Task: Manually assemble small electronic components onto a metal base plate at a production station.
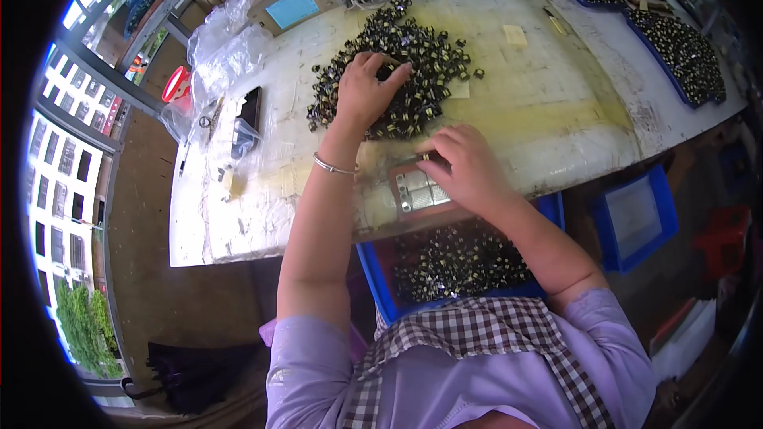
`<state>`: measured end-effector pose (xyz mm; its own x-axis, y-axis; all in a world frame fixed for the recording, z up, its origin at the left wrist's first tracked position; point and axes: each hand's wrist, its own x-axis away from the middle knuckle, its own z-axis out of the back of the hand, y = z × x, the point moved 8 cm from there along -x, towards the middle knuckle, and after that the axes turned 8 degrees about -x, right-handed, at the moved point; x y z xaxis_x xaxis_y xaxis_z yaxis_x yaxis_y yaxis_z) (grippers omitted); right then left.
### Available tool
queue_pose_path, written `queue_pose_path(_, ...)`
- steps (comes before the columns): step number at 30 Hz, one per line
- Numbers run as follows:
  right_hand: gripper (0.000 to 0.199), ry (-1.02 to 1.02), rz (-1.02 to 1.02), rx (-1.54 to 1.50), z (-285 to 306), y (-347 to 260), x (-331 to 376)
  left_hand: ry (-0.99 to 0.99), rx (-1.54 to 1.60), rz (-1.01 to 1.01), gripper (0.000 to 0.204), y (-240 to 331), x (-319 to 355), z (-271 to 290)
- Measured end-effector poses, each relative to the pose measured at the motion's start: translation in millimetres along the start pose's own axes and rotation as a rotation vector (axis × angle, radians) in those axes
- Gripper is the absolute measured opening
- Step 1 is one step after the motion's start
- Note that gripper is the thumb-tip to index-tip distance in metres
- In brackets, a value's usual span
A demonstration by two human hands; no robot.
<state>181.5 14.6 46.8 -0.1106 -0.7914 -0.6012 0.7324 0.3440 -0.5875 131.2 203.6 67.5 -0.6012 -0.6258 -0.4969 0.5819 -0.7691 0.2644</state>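
Note:
A heap of small black parts with yellow bands [413,40], looking like little wound coils, spreads over the worktable. On the heap rests my left hand [366,91], its thumb apart from the curved fingers; parts show between them, none clearly gripped. Closer to me, my right hand [469,171] pinches one small black-and-yellow part [427,156], mostly covered by the fingers. Directly below that hand lies a flat brown-edged plate with silvery metal pieces [417,191], near the table's front edge. The hand hides its right side.
Below the table edge, a blue tray [366,266] holds many similar parts. Filled blue trays [675,56] line the right side. An instrument with a screen [292,8] stands at the back, beside plastic bags [226,44]. A phone [248,115] lies left; an empty-looking blue tray [668,199] sits lower right.

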Motion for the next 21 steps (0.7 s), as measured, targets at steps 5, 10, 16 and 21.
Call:
queue_pose_path(5, 0.019, 0.015, 0.025, -0.060, 2.8, 4.2, 0.5, -0.061, 0.045, 0.038, 0.040, 6.3, 23.5, 7.6)
queue_pose_path(10, 0.018, -0.015, 0.025, -0.037, 3.2, -7.1, 2.1, 0.083, 0.187, -0.150, 0.038, 9.6, 45.4, 29.5)
queue_pose_path(16, 0.021, -0.037, -0.238, -0.126, 15.2, 2.4, 19.6, 0.332, 0.115, -0.066, 0.022, 39.5, 125.4, 68.5)
queue_pose_path(21, 0.018, -0.096, -0.147, -0.094, 11.2, -12.3, 17.3, 0.206, 0.078, 0.001, 0.017, 50.2, 158.9, 55.8)
